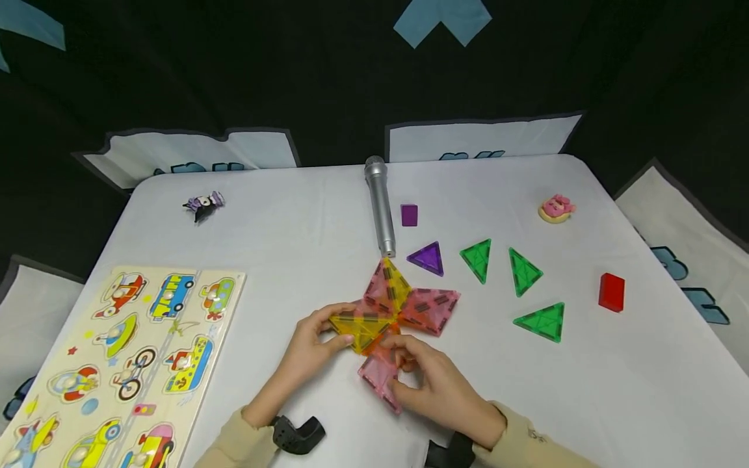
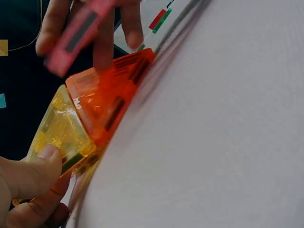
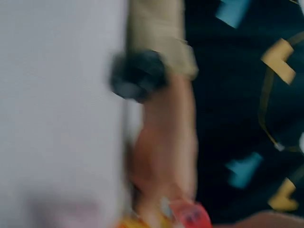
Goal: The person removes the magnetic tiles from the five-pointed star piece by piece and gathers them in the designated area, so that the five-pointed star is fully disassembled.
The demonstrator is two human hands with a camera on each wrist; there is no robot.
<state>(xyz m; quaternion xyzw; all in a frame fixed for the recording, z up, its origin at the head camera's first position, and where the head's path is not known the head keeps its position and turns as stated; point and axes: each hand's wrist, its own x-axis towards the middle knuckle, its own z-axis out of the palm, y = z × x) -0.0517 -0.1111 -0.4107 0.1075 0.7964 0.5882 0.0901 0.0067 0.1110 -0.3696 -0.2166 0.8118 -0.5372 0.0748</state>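
Translucent magnetic tiles make up a star-like piece in the middle of the table in the head view. My left hand (image 1: 307,351) pinches a yellow triangle tile (image 1: 361,330) at its left; the left wrist view shows the thumb pressing its face. Next to it stands an orange triangle tile (image 2: 102,102). My right hand (image 1: 435,387) grips a pink tile (image 1: 380,376) by its right edge, at the near side of the piece. That pink tile (image 2: 78,35) is apart from the orange one in the left wrist view. Another pink tile (image 1: 430,310) points right. The right wrist view is blurred.
Loose green triangle tiles (image 1: 544,322) and a purple triangle tile (image 1: 429,259) lie to the right. A silver microphone (image 1: 380,208) lies just behind the piece. Purple (image 1: 409,215) and red blocks (image 1: 611,292) are farther out. A picture puzzle board (image 1: 158,338) covers the left side.
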